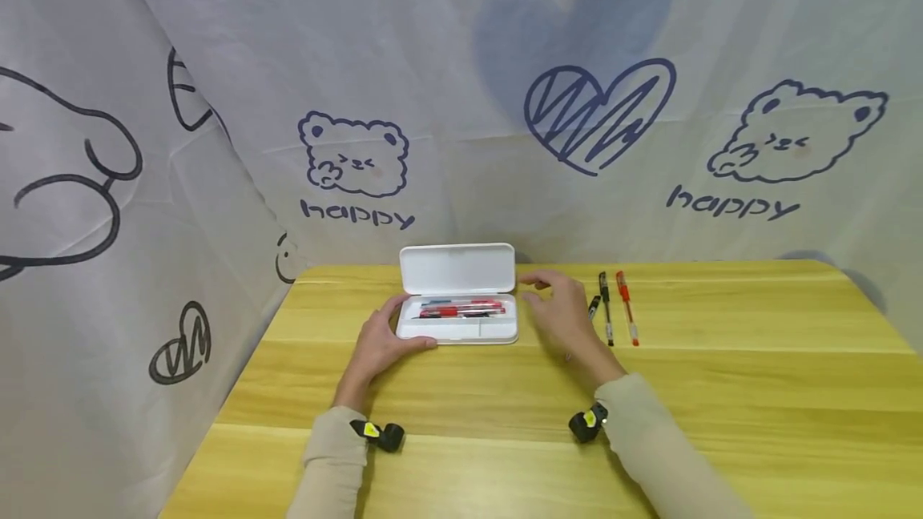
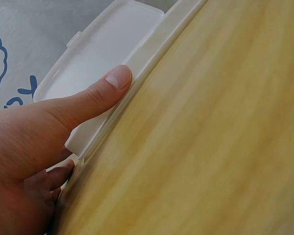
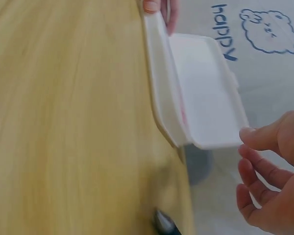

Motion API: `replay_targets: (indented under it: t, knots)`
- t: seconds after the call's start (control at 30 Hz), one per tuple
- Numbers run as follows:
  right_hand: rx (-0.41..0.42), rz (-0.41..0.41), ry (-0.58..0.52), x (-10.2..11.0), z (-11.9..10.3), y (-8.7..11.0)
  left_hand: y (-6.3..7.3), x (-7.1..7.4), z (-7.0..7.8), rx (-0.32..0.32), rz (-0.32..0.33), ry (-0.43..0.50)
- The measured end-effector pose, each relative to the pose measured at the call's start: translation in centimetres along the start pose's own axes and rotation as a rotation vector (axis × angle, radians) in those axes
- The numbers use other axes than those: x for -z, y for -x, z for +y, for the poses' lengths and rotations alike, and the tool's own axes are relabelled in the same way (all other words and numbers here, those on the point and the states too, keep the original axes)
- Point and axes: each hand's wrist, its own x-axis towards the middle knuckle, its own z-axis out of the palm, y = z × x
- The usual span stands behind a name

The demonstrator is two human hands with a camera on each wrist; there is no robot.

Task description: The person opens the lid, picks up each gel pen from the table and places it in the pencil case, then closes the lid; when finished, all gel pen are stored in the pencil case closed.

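A white pencil case (image 1: 497,330) lies with its lid (image 1: 457,269) raised at the back of the table. Several red, black and blue pens (image 1: 461,308) lie in its long rear compartment. My left hand (image 1: 378,343) grips the case's left end; in the left wrist view the thumb (image 2: 118,77) presses on the front wall and the other fingers are partly hidden. Just right of the lid is my right hand (image 1: 561,307), its fingers loosely bent and holding nothing. In the right wrist view its thumb tip (image 3: 249,133) is close to the lid's corner; whether they touch I cannot tell.
Right of my right hand lie a short black pen (image 1: 594,307), a longer black pen (image 1: 606,308) and a red pen (image 1: 627,307). The wooden table (image 1: 476,463) ends at a hanging cloth (image 1: 461,102) printed with bears and hearts.
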Motion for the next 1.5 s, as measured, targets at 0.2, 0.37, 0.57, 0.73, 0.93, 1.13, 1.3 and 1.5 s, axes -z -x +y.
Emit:
replay_targets:
  t: [0.2, 0.37, 0.57, 0.73, 0.93, 1.13, 1.3, 1.5]
  knots:
    - [0.073, 0.029, 0.051, 3.0, 0.4, 0.8, 0.1, 0.2, 0.1, 0.01, 0.014, 0.001]
    - [0.073, 0.059, 0.07, 5.7, 1.7, 2.2, 0.0, 0.1, 0.0, 0.014, -0.001, -0.012]
    - [-0.064, 0.084, 0.051, 8.5, 4.2, 3.4, -0.4, 0.1, 0.2, -0.006, -0.004, -0.009]
    - [-0.16, 0.068, 0.104, 9.8, 6.1, 4.0, -0.7, 0.2, 0.5, -0.007, -0.008, -0.008]
    - [-0.246, -0.036, 0.243, 10.6, 7.9, 4.9, -0.4, -0.1, 0.1, -0.023, -0.013, 0.003]
    - [-0.26, 0.029, 0.336, 11.2, 8.5, 5.3, -0.1, -0.4, -0.1, -0.007, -0.002, -0.003]
    - [-0.273, 0.054, 0.376, 11.4, 8.6, 5.5, 0.0, -0.5, -0.1, -0.013, -0.008, -0.003]
    - [-0.254, 0.09, 0.374, 11.5, 8.6, 5.3, 0.2, -0.3, 0.0, -0.001, -0.013, 0.005]
